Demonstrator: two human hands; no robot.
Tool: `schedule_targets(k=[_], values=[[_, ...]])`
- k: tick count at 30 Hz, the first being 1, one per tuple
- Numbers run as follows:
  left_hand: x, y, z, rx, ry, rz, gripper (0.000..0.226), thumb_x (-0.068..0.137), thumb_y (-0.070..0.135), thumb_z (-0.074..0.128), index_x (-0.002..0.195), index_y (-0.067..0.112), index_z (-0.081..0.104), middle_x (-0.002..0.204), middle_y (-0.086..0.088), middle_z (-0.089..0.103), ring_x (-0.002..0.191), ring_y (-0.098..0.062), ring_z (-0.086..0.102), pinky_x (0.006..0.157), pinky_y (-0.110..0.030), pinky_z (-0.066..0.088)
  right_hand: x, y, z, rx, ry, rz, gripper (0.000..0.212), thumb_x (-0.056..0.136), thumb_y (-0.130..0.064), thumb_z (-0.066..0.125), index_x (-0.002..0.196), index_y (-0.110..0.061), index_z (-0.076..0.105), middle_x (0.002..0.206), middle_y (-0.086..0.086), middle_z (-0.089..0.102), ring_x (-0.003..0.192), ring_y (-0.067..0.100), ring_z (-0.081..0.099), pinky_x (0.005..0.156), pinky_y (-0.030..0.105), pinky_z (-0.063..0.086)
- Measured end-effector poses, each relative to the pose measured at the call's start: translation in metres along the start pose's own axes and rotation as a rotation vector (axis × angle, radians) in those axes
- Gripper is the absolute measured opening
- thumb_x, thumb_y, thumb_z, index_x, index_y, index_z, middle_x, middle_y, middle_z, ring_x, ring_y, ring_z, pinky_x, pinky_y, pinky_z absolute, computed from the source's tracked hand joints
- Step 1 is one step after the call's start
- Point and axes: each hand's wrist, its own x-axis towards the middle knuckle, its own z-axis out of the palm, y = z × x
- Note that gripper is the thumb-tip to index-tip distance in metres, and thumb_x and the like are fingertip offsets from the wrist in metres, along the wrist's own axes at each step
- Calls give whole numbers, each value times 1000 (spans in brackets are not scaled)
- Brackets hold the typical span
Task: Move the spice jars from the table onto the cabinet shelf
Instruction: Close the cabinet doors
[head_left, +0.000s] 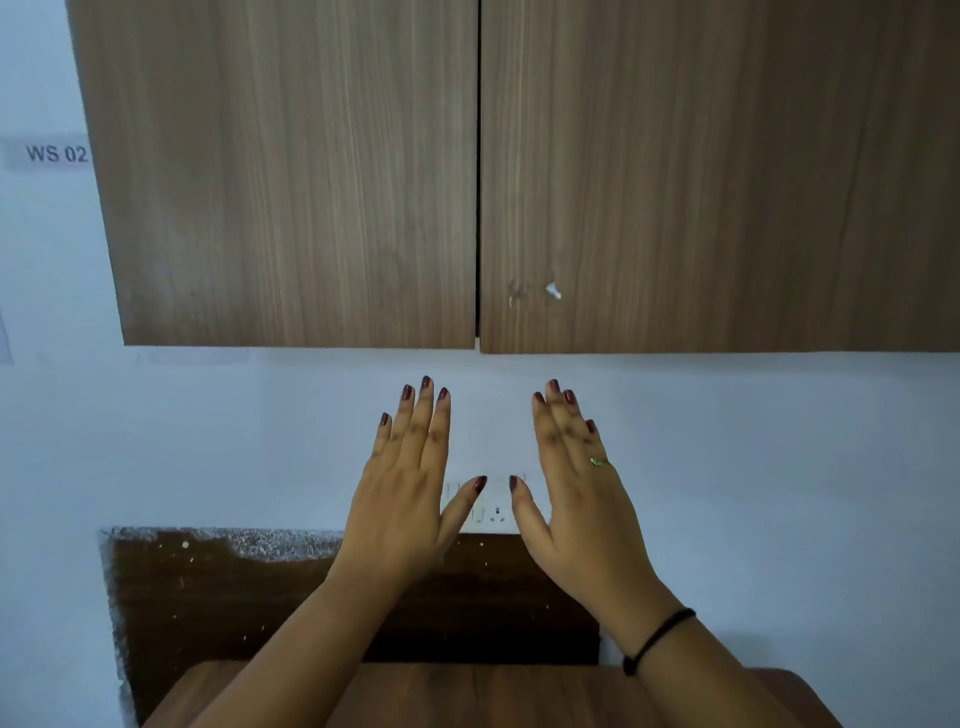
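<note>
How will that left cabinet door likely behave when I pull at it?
The left cabinet door looks a stiff flat panel, so it should probably swing rigidly, not flex. No handle shows and its face looks smooth, so a grip may slip; hooking its bottom edge seems safer.

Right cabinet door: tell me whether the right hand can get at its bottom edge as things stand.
Probably yes. The right hand is open, holds nothing, and hovers below the right cabinet door; only bare wall shows between it and the door's lower edge.
</note>
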Motion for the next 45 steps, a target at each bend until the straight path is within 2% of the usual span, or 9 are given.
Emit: schedule_targets(k=[6,13,16,20,25,32,35,40,45], values=[[41,0,-23,62,76,12,81,98,65,21,158,16,-2,166,-4,-6,153,-21,-4,123,-40,4,48,0,-16,-61,117,-60,72,94,-40,55,154,-15,24,163,6,21,148,22,18,117,38,23],[68,-5,-44,78,168,19,76,100,61,22,158,16,1,166,-2,-3,153,-18,-3,124,-38,4,84,-2,-30,-106,168,-101,67,97,-40,44,155,-14,22,163,7,18,151,25,18,120,39,20],[75,-9,-47,73,199,13,76,101,58,26,158,15,2,167,-3,-3,154,-18,-3,124,-38,5,87,-1,-27,-128,179,-85,68,97,-41,45,155,-14,22,163,7,17,150,25,18,120,39,21],[80,-12,-44,54,221,5,77,99,61,25,158,16,3,167,-3,-2,154,-19,0,124,-40,9,89,3,-20,-169,200,-56,70,96,-49,40,155,-14,22,164,8,15,150,26,18,119,40,22],[92,-12,-46,84,268,44,79,98,62,27,158,18,1,166,-5,-8,154,-24,-4,124,-46,8,93,8,-19,-263,206,-39,80,96,-63,31,158,-17,10,165,10,-1,152,29,4,120,44,12],[119,-13,-57,177,335,31,91,95,63,35,157,7,-1,165,-16,-10,152,-34,-9,123,-54,4,121,9,-38,-306,213,-40,93,93,-72,24,157,-8,0,164,13,-11,152,27,-10,123,45,4],[128,-15,-57,182,329,13,93,95,64,36,157,6,-2,164,-17,-11,152,-34,-10,123,-54,4,136,10,-44,-315,230,-31,95,93,-72,24,156,-7,0,164,13,-11,152,28,-11,124,46,3],[135,-15,-57,184,326,-28,89,96,66,24,157,8,-4,164,-17,-12,152,-34,-11,123,-55,5,153,16,-41,-334,259,-20,90,94,-70,28,157,-9,5,165,13,-4,152,28,-6,123,49,7],[137,-18,-52,170,328,-14,87,96,66,23,157,8,-2,164,-16,-10,152,-34,-10,123,-53,4,155,21,-31,-332,250,19,89,94,-70,25,157,-10,3,165,12,-4,153,27,-5,124,47,9]])
